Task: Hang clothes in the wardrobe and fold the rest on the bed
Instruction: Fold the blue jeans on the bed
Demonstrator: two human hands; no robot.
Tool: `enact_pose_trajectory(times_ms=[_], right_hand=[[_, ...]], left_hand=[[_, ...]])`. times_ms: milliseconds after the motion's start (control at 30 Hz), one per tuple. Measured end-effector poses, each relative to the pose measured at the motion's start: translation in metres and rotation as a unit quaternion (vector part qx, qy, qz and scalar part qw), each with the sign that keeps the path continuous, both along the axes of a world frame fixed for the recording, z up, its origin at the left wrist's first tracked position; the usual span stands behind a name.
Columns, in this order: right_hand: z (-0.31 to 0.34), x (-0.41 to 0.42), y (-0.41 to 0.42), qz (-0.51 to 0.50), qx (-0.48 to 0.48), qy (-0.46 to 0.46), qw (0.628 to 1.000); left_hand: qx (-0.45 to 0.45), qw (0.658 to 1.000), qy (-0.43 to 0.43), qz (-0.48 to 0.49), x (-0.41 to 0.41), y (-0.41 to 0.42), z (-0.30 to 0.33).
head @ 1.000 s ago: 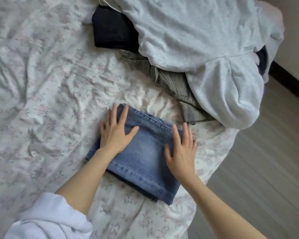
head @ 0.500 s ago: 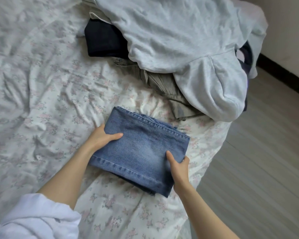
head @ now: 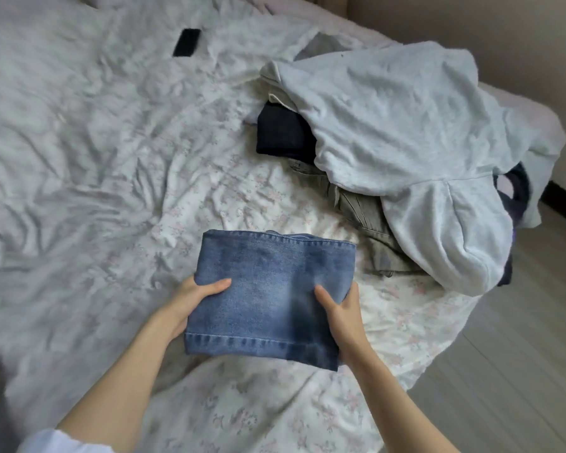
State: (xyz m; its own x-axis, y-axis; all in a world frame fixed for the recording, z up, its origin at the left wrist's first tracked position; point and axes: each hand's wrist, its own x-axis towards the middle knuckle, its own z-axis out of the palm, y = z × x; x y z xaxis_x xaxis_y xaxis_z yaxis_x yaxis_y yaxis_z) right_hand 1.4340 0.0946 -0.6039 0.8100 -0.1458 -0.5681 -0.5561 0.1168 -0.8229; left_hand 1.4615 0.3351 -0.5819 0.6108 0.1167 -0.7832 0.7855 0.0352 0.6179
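Folded jeans (head: 268, 295) (apparently lifted) — both hands.

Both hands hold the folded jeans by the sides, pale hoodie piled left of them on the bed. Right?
Not quite. The head view shows the pale hoodie piled to the right of the folded jeans, not the left. The rest holds: the left hand and right hand each grip a side of the jeans, over the bed.

One head-worn wide-angle view looks forward and down, close over the bed (head: 95, 191); floor (head: 520, 354) at four o'clock.
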Motion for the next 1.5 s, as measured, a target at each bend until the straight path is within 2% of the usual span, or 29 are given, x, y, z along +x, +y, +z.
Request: enact_pose_trajectory(times_ms=[133,167,267,400,500,600,700,800,967,1167,1333,1500], right_hand=[[0.059,0.023,0.070,0.119,-0.076,-0.130,0.981],[0.062,0.026,0.072,0.125,-0.097,-0.149,0.976],[0.111,0.014,0.129,0.193,-0.115,-0.220,0.949],[0.175,-0.028,0.203,0.265,-0.136,-0.315,0.901],[0.222,-0.074,0.254,0.311,-0.140,-0.372,0.864],[0.275,-0.155,0.304,0.356,-0.126,-0.422,0.824],[0.311,-0.227,0.344,0.363,-0.107,-0.490,0.785],[0.337,-0.283,0.377,0.365,-0.094,-0.526,0.762],[0.389,-0.362,0.431,0.369,-0.038,-0.541,0.754],[0.434,-0.402,0.484,0.373,0.002,-0.575,0.728],[0.460,-0.407,0.522,0.373,0.021,-0.589,0.716],[0.478,-0.407,0.600,0.361,0.068,-0.611,0.701]], left_hand=[[0.091,0.978,-0.110,0.149,-0.034,0.045,0.062],[0.104,0.973,-0.129,0.162,-0.033,0.043,0.063],[0.199,0.932,-0.185,0.239,-0.069,0.082,0.109],[0.354,0.851,-0.214,0.324,-0.134,0.125,0.175],[0.430,0.789,-0.219,0.380,-0.189,0.143,0.223],[0.480,0.735,-0.237,0.417,-0.277,0.171,0.264],[0.510,0.698,-0.243,0.440,-0.360,0.197,0.295],[0.542,0.663,-0.253,0.450,-0.426,0.217,0.330],[0.601,0.616,-0.244,0.447,-0.521,0.259,0.392],[0.631,0.558,-0.261,0.472,-0.569,0.299,0.438],[0.635,0.534,-0.279,0.484,-0.574,0.333,0.460],[0.637,0.495,-0.291,0.514,-0.574,0.398,0.483]])
